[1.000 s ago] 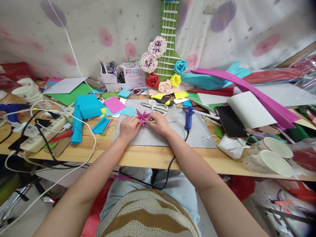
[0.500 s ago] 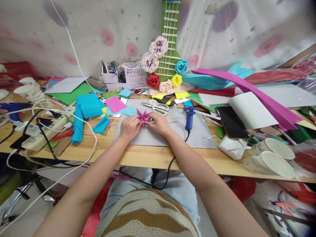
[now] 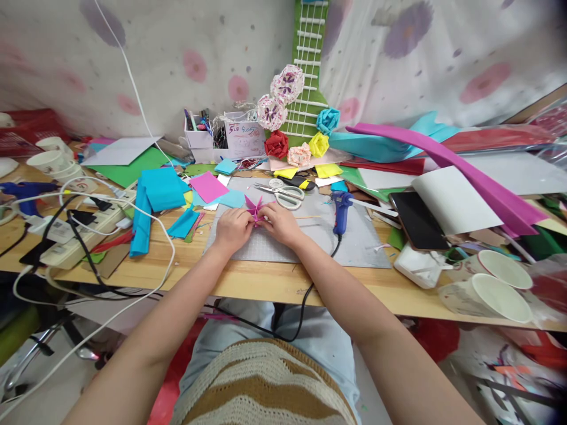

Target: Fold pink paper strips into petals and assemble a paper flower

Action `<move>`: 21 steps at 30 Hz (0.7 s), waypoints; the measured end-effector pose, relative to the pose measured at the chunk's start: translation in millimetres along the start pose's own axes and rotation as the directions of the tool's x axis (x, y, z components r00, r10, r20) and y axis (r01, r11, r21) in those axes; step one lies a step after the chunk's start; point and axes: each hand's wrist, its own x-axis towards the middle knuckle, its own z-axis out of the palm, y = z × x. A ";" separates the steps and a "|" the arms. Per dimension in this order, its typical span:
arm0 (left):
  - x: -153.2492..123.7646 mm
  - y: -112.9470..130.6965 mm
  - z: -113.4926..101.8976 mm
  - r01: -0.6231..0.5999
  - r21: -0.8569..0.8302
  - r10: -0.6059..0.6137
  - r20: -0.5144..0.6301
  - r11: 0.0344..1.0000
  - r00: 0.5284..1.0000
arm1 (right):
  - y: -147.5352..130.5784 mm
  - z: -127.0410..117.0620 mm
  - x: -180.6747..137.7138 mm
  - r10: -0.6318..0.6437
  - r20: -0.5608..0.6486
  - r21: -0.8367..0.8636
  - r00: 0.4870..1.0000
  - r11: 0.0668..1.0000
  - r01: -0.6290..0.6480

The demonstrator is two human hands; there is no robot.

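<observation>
- Workpiece: pink paper star, a folded piece with several sharp points. It sits on the grey cutting mat near the middle of the counter, between both hands.
- Left hand: fingers curled in, tips pinching the star's near-left side.
- Right hand: fingers likewise closed, tips pressed on the star's right side. The exact finger contact is too small to make out.
- Handling, as I judge it: very light, thin paper. The creases hold their form, but the points would crush or bend easily. It does not look slippery.
- Hold: take it at the folded centre or at the base of a point, with fingertips only and light pressure. Avoid the tips of the points.
- Nearby: scissors lie just behind the star on the mat. Blue glue gun rests to the right of the right hand, its cord running off the counter's front edge.
</observation>
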 end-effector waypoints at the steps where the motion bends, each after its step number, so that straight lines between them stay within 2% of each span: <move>1: 0.2 0.0 -0.6 0.000 -0.005 0.000 0.005 1.000 1.000 | 0.3 -0.2 -0.3 0.003 -0.004 0.015 1.000 1.000 -0.003; 12: 0.5 -3.3 -9.0 -0.007 -0.070 0.017 0.146 0.998 0.989 | 3.2 4.0 2.4 -0.003 0.088 0.105 0.996 0.994 -0.007; 21: 1.8 -6.4 -13.0 0.034 -0.066 -0.015 0.265 0.997 0.964 | -0.7 -2.3 -1.6 -0.030 0.064 0.072 0.998 0.997 0.026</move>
